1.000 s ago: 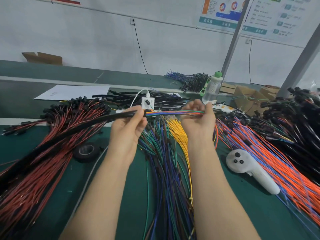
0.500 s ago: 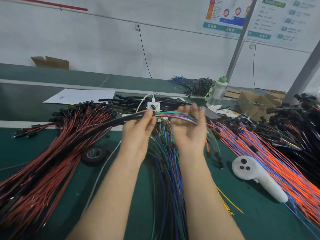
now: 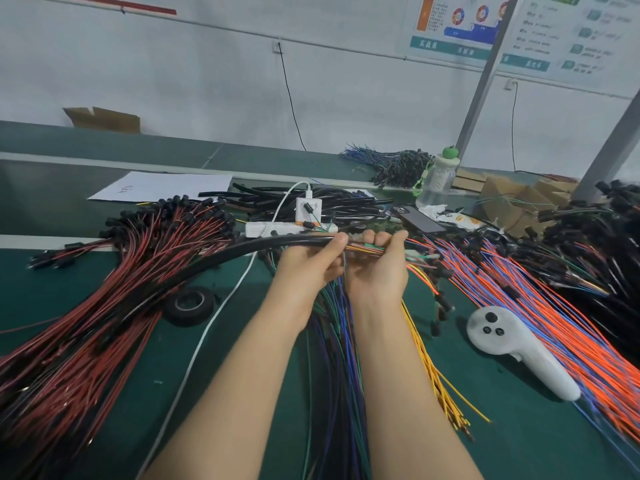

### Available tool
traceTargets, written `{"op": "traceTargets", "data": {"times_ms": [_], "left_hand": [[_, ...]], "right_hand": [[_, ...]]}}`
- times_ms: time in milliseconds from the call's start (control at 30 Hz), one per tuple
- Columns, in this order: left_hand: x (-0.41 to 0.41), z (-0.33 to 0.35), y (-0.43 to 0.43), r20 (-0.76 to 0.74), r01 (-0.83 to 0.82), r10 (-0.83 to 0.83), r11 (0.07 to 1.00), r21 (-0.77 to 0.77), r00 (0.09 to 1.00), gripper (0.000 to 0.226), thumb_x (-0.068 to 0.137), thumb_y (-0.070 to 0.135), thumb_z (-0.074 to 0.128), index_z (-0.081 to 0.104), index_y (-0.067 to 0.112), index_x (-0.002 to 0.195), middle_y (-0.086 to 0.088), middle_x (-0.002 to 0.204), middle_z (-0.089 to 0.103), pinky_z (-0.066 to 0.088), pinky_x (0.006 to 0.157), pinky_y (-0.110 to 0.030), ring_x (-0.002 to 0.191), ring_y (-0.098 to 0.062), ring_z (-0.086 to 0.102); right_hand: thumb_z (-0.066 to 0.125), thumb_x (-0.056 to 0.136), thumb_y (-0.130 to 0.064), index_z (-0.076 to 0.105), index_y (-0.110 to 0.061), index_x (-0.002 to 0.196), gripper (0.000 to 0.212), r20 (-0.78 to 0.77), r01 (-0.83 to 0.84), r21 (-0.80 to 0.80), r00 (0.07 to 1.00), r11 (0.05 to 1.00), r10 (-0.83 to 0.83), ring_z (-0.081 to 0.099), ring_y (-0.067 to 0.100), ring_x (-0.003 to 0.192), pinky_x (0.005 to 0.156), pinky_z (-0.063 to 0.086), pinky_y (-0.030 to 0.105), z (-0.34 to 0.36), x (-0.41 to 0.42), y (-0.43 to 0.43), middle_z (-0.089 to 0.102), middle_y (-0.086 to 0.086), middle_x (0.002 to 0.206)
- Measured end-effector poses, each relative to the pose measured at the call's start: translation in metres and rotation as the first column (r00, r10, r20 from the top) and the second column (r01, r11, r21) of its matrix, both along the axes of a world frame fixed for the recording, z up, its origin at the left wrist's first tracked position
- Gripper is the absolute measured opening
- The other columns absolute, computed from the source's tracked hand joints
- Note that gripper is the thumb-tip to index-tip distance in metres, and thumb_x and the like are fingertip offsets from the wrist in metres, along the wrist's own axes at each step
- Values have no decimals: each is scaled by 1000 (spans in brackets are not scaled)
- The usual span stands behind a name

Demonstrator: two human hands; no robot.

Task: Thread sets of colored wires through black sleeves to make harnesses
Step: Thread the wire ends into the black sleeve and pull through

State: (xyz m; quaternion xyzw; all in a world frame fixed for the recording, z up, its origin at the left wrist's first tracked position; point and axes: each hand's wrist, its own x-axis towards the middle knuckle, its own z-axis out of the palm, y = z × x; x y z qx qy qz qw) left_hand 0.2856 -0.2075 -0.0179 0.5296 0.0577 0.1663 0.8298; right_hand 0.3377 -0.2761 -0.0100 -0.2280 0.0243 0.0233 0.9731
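Where the black sleeve (image 3: pixel 263 245) climbs out of the lower left of the frame and levels off at the centre, its mouth ends inside the left hand (image 3: pixel 311 263), facing the right of the frame, and the set of colored wires (image 3: pixel 363 247) runs into it along the same near-level line. That shared axis is what the coming move turns on: the wires lie directly to the right of the sleeve mouth, so any feed has to go leftward in the picture, straight along the sleeve and not across it. The right hand (image 3: pixel 379 275) is the nearer one to the wires and sits just beside the left, with only a short stretch of bare bundle showing between them (short enough, I judge, that the thin wires should not buckle when pushed). The left hand's fingers (image 3: pixel 337 239) are curled closed round the sleeve end, holding it raised above the green table (image 3: pixel 519 427). The right hand's fingers (image 3: pixel 398 237) are narrowed to a pinch on the bundle, whose loose tail trails toward the right of the frame. How deep the wire tips sit inside the sleeve cannot be told, since the tube hides them.
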Motion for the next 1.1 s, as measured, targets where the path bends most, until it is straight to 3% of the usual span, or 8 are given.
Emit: {"op": "traceTargets", "data": {"times_ms": [67, 133, 233, 533, 667, 800, 933, 1100], "left_hand": [[-5, -5, 7, 10, 42, -41, 992, -121, 999, 13, 85, 19, 65, 68, 12, 96, 6, 75, 57, 42, 49, -11, 52, -1, 44], [-11, -10, 17, 119, 118, -78, 917, -382, 990, 23, 77, 20, 65, 69, 10, 97, 3, 83, 66, 43, 48, -10, 51, -2, 47], [-15, -15, 23, 223, 154, -35, 826, -543, 974, 16, 75, 20, 61, 72, 8, 78, -5, 89, 70, 50, 55, -10, 57, -5, 55], [-8, -1, 11, 164, 13, 94, 831, -556, 982, 22, 95, 15, 50, 58, 3, 79, -6, 77, 71, 51, 56, -10, 55, -2, 58], [-8, 1, -5, 151, 18, 63, 875, -484, 987, 22, 96, 15, 50, 59, 3, 79, -6, 76, 73, 51, 56, -11, 55, -2, 60], [-6, 3, -20, 130, 14, 45, 909, -417, 991, 24, 96, 16, 49, 59, 3, 79, -5, 74, 72, 51, 56, -12, 56, -3, 62], [-7, 10, -16, 161, 11, 61, 912, -411, 985, 22, 96, 13, 48, 58, 1, 80, -5, 70, 71, 51, 55, -12, 55, -3, 62], [-8, 15, -8, 171, -3, 87, 898, -440, 982, 23, 95, 13, 50, 60, 1, 78, -5, 71, 70, 51, 55, -11, 55, -2, 59]], "right_hand": [[33, 104, -39, 40, -15, 62, 49, -7, 10, -73, 1000, 997, -11, 40, 9, 41, 43, 31, 19, -4, 0, -5, 47, -2, 52], [31, 104, -40, 40, -14, 64, 49, 8, -39, -55, 999, 998, 39, 29, 7, 33, 33, 23, 17, -5, -2, -10, 47, -1, 53], [32, 104, -39, 38, -13, 65, 47, 12, -70, -40, 997, 997, 70, 25, 6, 31, 30, 21, 15, -3, -3, -11, 44, -1, 56], [37, 104, -35, 39, -12, 61, 49, 102, 107, -226, 991, 968, -86, 26, 7, 32, 33, 22, 16, 1, -9, -7, 49, 2, 56], [38, 103, -36, 40, -14, 58, 50, 136, 221, -345, 974, 912, -184, 38, 7, 35, 35, 28, 15, 3, -9, -3, 51, -4, 51], [33, 103, -42, 62, -19, 68, 51, 144, 138, -460, 986, 877, -79, 61, 10, 67, 66, 49, 24, -4, -13, 4, 66, -7, 67], [43, 97, -46, 67, -20, 91, 36, 118, -133, -254, 979, 958, 167, 61, 12, 72, 70, 49, 24, -6, -16, -2, 64, -3, 80], [50, 98, -34, 52, -17, 73, 30, 1, -74, 207, 997, 975, 75, 64, 13, 61, 61, 52, 23, 3, -10, -24, 66, 0, 68]]}}
